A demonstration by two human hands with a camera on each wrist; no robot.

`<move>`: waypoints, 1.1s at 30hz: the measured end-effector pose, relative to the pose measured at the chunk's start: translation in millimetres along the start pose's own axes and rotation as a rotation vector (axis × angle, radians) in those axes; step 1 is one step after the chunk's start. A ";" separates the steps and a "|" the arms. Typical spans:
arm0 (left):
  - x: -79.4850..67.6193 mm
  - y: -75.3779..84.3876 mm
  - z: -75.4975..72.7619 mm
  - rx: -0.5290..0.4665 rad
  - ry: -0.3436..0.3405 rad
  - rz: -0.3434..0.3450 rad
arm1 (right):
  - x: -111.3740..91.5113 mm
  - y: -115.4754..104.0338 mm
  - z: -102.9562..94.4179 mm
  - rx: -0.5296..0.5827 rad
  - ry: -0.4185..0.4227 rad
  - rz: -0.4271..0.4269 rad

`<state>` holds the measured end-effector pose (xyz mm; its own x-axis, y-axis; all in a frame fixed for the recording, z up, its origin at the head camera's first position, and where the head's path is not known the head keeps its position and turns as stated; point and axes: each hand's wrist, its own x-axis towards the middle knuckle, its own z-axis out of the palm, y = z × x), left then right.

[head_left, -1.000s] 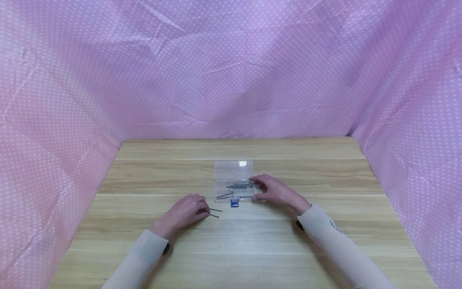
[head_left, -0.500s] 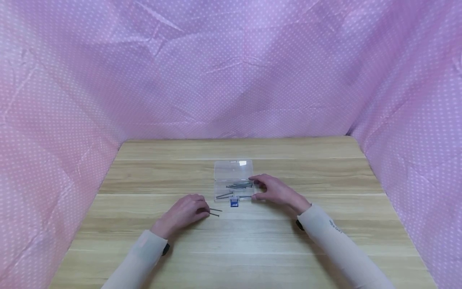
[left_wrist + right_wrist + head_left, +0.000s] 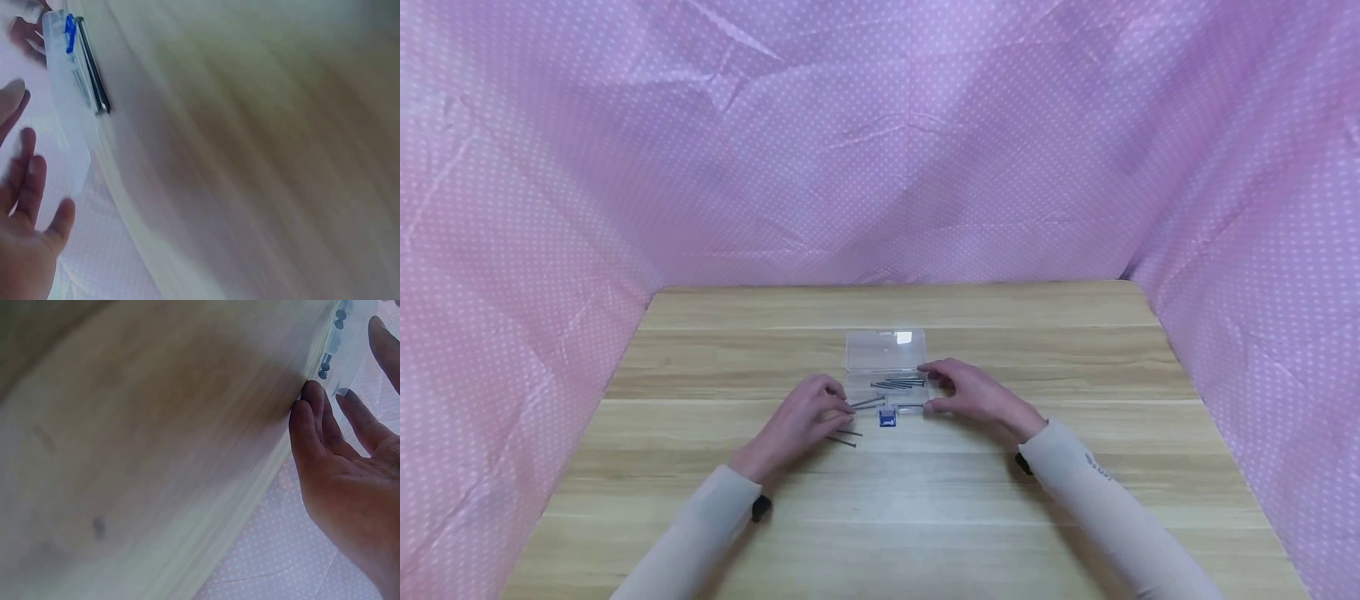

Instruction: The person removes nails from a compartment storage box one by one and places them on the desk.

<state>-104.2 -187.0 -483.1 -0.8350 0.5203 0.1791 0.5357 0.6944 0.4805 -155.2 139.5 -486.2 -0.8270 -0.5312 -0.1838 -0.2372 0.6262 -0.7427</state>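
A clear plastic case [image 3: 859, 385] lies with its lid [image 3: 880, 352] folded back and a blue tab [image 3: 887, 418] at its front. Several nails [image 3: 898, 383] fill its back compartment, and fewer lie in front. My right hand [image 3: 972, 394] holds the case's right end, thumb at the front corner and index finger near the hinge; the right wrist view shows fingertips [image 3: 302, 407] against that end. My left hand [image 3: 797, 421] is at the case's left front, fingertips beside the front-left nails. Its fingers look spread in the left wrist view, with nothing visible in them.
Two loose nails [image 3: 850, 439] lie on the wooden table [image 3: 1015, 517] in front of the case, partly under my left hand. Pink dotted cloth [image 3: 880, 167] hangs around the back and sides of the table.
My left hand has moved up and right from the loose nails to the case's left front. Those nails stay on the table. My right hand and the case keep their places.
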 end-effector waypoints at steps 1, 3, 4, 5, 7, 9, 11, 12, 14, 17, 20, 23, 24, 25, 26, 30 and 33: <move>2.7 1.4 1.3 -0.002 0.005 -0.018 | 0.1 0.1 0.0 0.000 0.001 0.000; 7.8 3.1 4.0 -0.001 0.016 -0.047 | 0.0 0.3 0.1 -0.002 0.002 -0.006; 10.2 3.3 5.1 -0.007 0.022 -0.058 | 0.2 0.5 0.1 -0.002 0.001 -0.009; 12.5 3.6 6.0 -0.009 0.026 -0.066 | 0.3 0.5 0.1 -0.004 0.001 -0.012; 16.8 3.5 7.9 -0.008 0.033 -0.077 | 0.6 0.5 -0.1 -0.002 0.000 -0.015; 20.3 2.8 9.5 -0.003 0.036 -0.087 | 0.5 0.5 -0.4 0.004 -0.001 -0.015; 23.9 1.8 11.4 0.005 0.034 -0.092 | 0.5 0.8 -0.6 0.003 -0.001 -0.021; 25.6 0.7 12.9 0.014 0.032 -0.095 | 0.5 1.0 -0.8 0.004 -0.002 -0.023; 28.5 -0.9 15.1 0.019 0.024 -0.106 | 0.5 1.6 -0.9 0.002 -0.002 -0.027; 32.7 -2.8 18.2 0.034 0.010 -0.111 | 0.8 2.2 -0.8 -0.003 -0.003 -0.030; 36.8 -3.9 19.9 0.058 0.001 -0.111 | 1.1 1.5 -0.4 -0.001 -0.006 -0.013; 40.6 -4.6 20.7 0.102 0.001 -0.081 | 0.9 -0.1 0.1 0.004 -0.007 0.001; 41.8 -4.6 20.8 0.121 0.001 -0.067 | 1.0 -0.8 0.2 0.005 -0.006 0.002; 42.4 -4.2 20.3 0.133 0.000 -0.053 | 0.9 -1.3 0.2 0.006 -0.005 0.004; 43.3 -3.4 19.7 0.144 -0.001 -0.039 | 0.9 -1.8 0.1 0.007 -0.004 0.003; 45.7 -0.5 17.2 0.172 -0.025 -0.020 | 1.4 -2.7 -0.1 0.003 -0.001 0.005; 47.4 1.2 16.1 0.178 -0.049 -0.034 | 1.2 -2.6 -0.1 0.010 -0.002 0.014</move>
<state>-141.1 -153.5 -487.9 -0.8482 0.5155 0.1216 0.5248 0.7866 0.3255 -155.6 137.3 -484.4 -0.8295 -0.5232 -0.1954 -0.2202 0.6279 -0.7464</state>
